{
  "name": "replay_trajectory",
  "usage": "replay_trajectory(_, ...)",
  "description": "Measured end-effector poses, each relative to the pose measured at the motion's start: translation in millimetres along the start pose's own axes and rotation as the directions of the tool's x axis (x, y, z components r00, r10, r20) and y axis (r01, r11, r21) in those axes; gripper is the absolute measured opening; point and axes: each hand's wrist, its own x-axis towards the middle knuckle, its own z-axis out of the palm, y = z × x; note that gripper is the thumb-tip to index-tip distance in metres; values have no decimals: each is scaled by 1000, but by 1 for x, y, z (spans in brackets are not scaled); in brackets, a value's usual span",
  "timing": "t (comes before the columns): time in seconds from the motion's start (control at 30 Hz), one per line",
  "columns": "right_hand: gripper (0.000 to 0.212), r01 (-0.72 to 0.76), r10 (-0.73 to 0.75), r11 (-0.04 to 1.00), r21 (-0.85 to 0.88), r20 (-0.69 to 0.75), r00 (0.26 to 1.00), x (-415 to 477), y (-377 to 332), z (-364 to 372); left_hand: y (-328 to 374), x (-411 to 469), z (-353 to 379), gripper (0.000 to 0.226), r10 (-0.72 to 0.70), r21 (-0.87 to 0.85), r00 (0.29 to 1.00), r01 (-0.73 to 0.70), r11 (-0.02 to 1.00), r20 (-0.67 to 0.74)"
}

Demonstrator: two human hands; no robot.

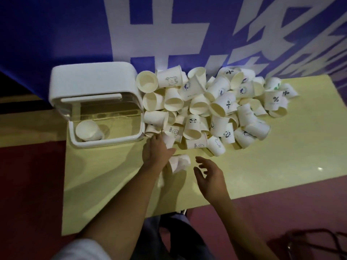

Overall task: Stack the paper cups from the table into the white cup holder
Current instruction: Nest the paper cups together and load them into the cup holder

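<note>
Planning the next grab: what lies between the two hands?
In the head view, one blurred paper cup lies on its side between the left hand and right hand.

A pale yellow surface (262,166) stands against a blue banner (56,34) printed with large white characters. The floor (28,184) below is dark red. Black metal chair legs (315,241) show at the lower right, in dim light.

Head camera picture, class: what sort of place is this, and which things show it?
Probably an event or exhibition stand, not a home: a big blue banner with white lettering hangs behind a pale yellow table piled with printed paper cups, beside a white cup holder.
</note>
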Motion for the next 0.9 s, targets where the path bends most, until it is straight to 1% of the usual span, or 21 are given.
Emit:
replay_trajectory(0.1,32,-19,19,1000,-5,-7,1000,-3,21,-17,3,1,7,62,24,47,994,-20,999,-102)
replay_trajectory(0.2,33,-57,56,998,-24,-26,998,-3,39,-32,4,-11,0,52,52,4,973,-52,999,-224)
replay_trajectory(0.23,36,-70,69,996,-46,-14,997,-2,43,-33,3,-19,-5,50,44,-51,959,-61,997,-279)
replay_trajectory(0.27,42,-68,70,994,-89,20,997,-1,45,-33,3,-30,-10,49,7,-139,945,-56,989,-328)
replay_trajectory(0.3,50,-31,43,988,-152,75,996,1,46,-31,1,-43,-14,51,-54,-253,931,-43,967,-362)
replay_trajectory(0.37,67,141,-77,946,-291,219,973,5,43,-21,-5,-70,-21,59,-201,-492,903,-14,870,-381)
replay_trajectory(0.43,82,309,-174,872,-379,348,921,12,32,-7,-9,-95,-28,64,-333,-720,885,-4,694,-326)
replay_trajectory(0.47,87,369,-198,833,-412,401,894,15,26,1,-12,-105,-29,66,-381,-795,879,3,606,-287)
replay_trajectory(0.5,90,422,-212,790,-445,447,869,18,19,7,-15,-112,-30,66,-416,-834,873,19,551,-254)
replay_trajectory(0.53,92,469,-218,742,-479,489,845,22,15,14,-19,-117,-30,67,-436,-848,870,41,529,-230)
replay_trajectory(0.6,93,546,-216,643,-536,558,801,28,12,25,-28,-123,-29,66,-431,-864,882,57,501,-191)
replay_trajectory(0.67,88,590,-207,581,-561,599,774,33,14,32,-38,-126,-27,65,-424,-881,894,77,468,-147)
replay_trajectory(0.73,81,609,-213,557,-565,611,762,36,19,36,-46,-129,-27,63,-411,-902,908,108,418,-82)
replay_trajectory(0.8,72,615,-239,557,-558,602,762,35,22,38,-54,-133,-26,57,-393,-926,918,110,360,-44)
replay_trajectory(0.87,62,583,-268,608,-538,552,789,32,22,37,-62,-137,-23,50,-391,-952,920,94,291,-29)
replay_trajectory(0.9,62,548,-283,661,-512,506,814,30,21,36,-67,-138,-20,49,-398,-960,917,86,265,-28)
